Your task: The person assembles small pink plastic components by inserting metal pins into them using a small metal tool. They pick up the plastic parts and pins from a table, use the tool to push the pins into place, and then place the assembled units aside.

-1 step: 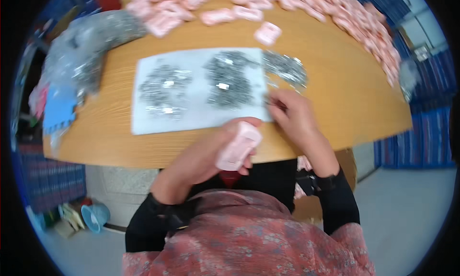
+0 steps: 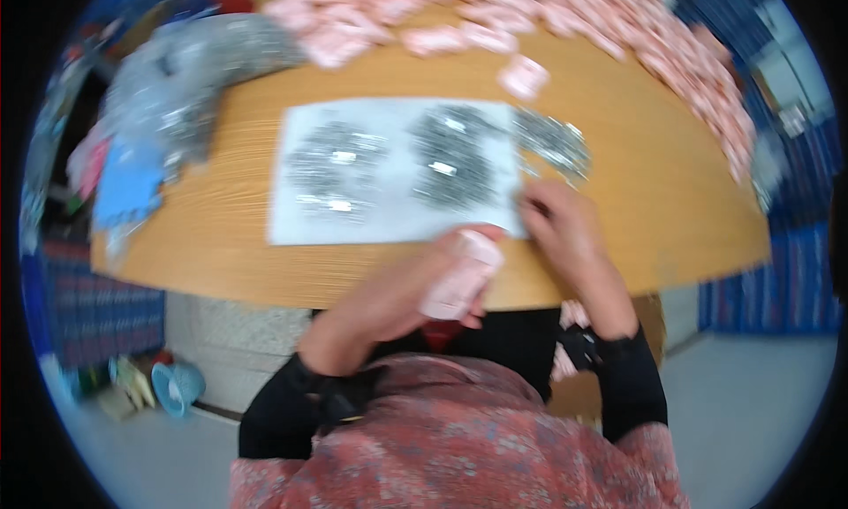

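Note:
My left hand (image 2: 446, 266) is closed around a pale pink plastic piece (image 2: 463, 284), oblong with rounded ends and a recess in its face. It is held tilted above the table's near edge. At the right edge of a white sheet (image 2: 291, 231), my right hand (image 2: 565, 226) has its fingertips pressed together. Whatever lies between them is too small and blurred to make out. Two heaps of small shiny metal parts, a left heap (image 2: 340, 169) and a right heap (image 2: 450, 156), lie on the sheet. Another metal heap (image 2: 556, 143) spreads beyond its right side.
Many similar pink pieces (image 2: 609, 23) are piled along the far and right rim of the wooden table (image 2: 654, 156). One single pink piece (image 2: 524, 76) lies apart. Clear plastic bags (image 2: 203, 67) and a blue foam mat (image 2: 128, 182) sit at the left. A blue basket (image 2: 177, 388) stands on the floor.
The whole scene has shifted a little to the right in the picture. Both hands keep nearly the same pose and place over the table.

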### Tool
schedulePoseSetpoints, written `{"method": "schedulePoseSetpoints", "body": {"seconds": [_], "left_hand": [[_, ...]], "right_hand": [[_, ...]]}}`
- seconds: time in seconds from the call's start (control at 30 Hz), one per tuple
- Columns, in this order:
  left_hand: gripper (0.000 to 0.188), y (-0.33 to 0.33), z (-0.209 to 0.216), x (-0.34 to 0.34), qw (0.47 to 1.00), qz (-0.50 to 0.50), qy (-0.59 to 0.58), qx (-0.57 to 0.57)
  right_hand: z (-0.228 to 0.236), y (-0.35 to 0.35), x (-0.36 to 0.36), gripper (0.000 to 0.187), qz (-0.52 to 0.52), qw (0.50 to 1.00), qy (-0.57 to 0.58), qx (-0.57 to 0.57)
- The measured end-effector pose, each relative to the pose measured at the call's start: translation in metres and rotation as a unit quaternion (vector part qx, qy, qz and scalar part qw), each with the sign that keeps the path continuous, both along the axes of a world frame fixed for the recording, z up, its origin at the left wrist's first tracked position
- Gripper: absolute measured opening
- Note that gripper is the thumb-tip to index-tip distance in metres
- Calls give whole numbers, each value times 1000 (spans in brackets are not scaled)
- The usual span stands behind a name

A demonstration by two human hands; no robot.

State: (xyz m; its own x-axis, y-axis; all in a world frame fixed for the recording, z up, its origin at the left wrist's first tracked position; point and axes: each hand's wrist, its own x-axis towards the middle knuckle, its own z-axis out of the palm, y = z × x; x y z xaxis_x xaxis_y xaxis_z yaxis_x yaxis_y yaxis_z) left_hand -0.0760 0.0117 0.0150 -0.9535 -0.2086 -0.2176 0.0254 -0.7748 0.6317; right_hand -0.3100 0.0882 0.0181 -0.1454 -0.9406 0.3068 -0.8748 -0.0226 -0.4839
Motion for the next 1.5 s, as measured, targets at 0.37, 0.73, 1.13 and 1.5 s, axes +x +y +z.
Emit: {"method": "schedulePoseSetpoints", "body": {"seconds": [0.37,0.73,1.13,1.5], "left_hand": [[46,5,-6,-24,937,239,18,-254],[45,15,14,-28,930,245,-18,-274],[39,9,10,-21,888,265,-12,-376],[44,10,26,-13,855,235,-16,-462]], "right_hand": [[33,18,61,15,-11,982,-183,-37],[40,31,63,18,16,990,-83,-111],[30,30,47,8,26,921,-384,57],[35,28,43,11,45,901,-420,98]]}}
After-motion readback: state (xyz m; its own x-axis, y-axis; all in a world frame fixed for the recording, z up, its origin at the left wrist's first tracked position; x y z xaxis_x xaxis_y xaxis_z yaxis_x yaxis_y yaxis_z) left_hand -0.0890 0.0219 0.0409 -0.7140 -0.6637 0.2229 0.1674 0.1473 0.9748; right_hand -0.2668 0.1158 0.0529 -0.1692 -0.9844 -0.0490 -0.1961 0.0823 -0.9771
